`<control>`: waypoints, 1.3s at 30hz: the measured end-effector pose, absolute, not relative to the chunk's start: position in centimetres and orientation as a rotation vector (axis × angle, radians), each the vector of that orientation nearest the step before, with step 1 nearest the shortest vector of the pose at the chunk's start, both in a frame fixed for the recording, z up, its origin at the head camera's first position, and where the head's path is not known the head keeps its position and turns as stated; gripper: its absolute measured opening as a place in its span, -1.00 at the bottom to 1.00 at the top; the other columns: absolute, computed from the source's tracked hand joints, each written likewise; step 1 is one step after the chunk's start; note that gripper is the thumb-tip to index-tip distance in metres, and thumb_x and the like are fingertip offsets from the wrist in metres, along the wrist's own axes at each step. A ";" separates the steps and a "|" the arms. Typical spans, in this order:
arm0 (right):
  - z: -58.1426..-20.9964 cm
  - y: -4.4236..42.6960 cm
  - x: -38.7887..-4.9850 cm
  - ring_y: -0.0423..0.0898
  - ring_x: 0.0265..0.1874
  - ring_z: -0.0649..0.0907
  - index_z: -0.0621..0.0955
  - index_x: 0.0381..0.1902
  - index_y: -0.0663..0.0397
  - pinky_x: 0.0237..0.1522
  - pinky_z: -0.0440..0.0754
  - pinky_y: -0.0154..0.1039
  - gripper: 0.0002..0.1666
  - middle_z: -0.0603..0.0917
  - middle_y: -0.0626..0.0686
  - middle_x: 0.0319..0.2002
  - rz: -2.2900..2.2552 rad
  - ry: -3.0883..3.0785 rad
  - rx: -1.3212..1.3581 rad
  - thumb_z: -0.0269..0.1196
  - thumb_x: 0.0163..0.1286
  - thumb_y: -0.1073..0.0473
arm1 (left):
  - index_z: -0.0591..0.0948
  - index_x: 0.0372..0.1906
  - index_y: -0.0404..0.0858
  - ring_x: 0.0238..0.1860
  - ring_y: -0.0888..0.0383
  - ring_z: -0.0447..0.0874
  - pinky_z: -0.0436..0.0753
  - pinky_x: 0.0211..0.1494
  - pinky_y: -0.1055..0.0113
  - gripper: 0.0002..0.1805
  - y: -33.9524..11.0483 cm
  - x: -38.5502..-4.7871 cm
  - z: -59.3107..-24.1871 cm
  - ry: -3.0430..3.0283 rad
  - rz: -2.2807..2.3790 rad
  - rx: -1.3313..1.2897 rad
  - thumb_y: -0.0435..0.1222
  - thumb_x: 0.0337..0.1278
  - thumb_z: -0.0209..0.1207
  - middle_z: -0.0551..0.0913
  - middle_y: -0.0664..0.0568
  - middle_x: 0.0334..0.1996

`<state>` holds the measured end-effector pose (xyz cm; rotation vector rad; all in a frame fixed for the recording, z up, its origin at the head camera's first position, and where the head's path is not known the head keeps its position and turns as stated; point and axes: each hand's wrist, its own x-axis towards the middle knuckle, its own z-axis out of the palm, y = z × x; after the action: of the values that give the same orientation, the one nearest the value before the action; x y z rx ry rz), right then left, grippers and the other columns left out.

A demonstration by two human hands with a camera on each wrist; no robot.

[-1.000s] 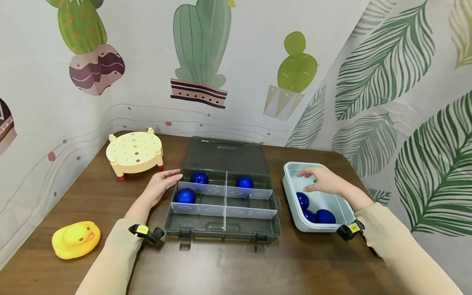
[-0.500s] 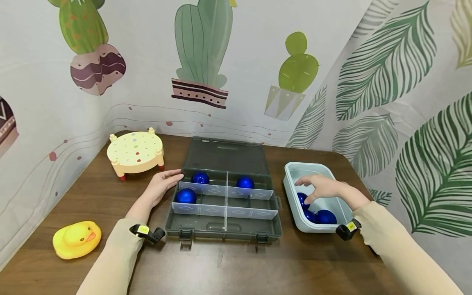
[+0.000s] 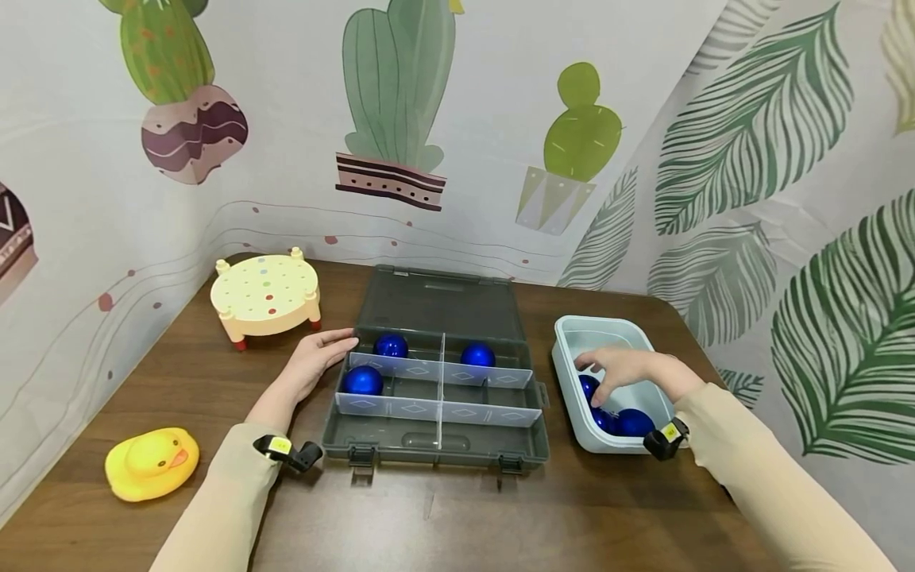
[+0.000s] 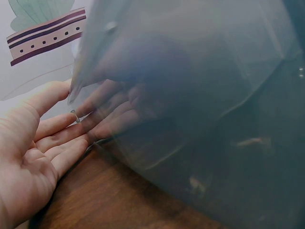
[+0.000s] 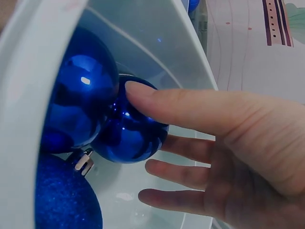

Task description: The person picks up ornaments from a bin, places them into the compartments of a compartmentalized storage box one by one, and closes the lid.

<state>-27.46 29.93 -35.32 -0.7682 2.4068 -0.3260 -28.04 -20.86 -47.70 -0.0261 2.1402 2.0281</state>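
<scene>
My left hand point(image 3: 314, 363) rests against the left wall of a dark clear compartment box point(image 3: 436, 453), its fingers fairly straight; the left wrist view shows fingers through the box's wall. Three blue baubles lie in the box: one at back left point(image 3: 391, 345), one at middle left point(image 3: 362, 380), one at back right point(image 3: 477, 355). My right hand point(image 3: 620, 371) reaches into a pale blue tub point(image 3: 565, 373). Its thumb overlaps a shiny bauble point(image 5: 131, 136), with the other fingers extended on the far side. Beside it lie another shiny bauble point(image 5: 78, 95) and a glittery one point(image 5: 66, 195).
A yellow rubber duck point(image 3: 152, 465) sits at the left of the wooden table point(image 3: 429, 524). Behind my left hand stands a small cream stool-like stand point(image 3: 264, 292). The box's lid point(image 3: 439, 306) lies folded back toward the patterned wall cloth point(image 3: 486, 159).
My right hand has moved down and nearer in the tub, bringing thumb and fingers around one bauble. My left hand has stayed against the box.
</scene>
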 end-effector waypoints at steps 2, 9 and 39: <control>-35.4 29.8 -27.5 0.41 0.13 0.52 0.40 0.19 0.48 0.19 0.53 0.20 -0.15 0.46 0.45 0.20 -0.331 2.394 -0.751 0.48 -0.01 0.18 | 0.30 0.41 -0.41 0.13 0.36 0.51 0.50 0.27 0.48 -0.31 -20.9 -28.1 -47.7 2.137 2.036 -0.028 -0.14 0.34 0.18 0.31 -0.24 0.42; -35.4 29.2 -27.8 0.10 0.01 0.59 0.53 0.04 0.33 0.13 0.58 -0.05 -0.31 0.62 0.21 0.03 -0.258 2.400 -0.766 0.48 -0.06 0.16 | 0.30 0.42 -0.41 0.12 0.35 0.52 0.49 0.28 0.46 -0.31 -20.8 -28.0 -47.6 2.135 2.037 -0.028 -0.13 0.33 0.19 0.31 -0.24 0.42; -34.3 29.9 -28.0 0.23 0.09 0.56 0.53 0.14 0.44 0.12 0.56 0.05 -0.26 0.61 0.34 0.10 -0.343 2.551 -0.847 0.46 0.02 0.16 | 0.29 0.42 -0.40 0.29 0.14 0.44 0.45 0.33 0.40 -0.29 -20.9 -28.2 -47.7 2.150 2.011 -0.034 -0.10 0.33 0.19 0.30 -0.22 0.43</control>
<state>-28.04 29.87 -34.25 -0.8472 2.5514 -0.3428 -28.16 -20.89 -47.69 -0.0341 2.1498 2.0115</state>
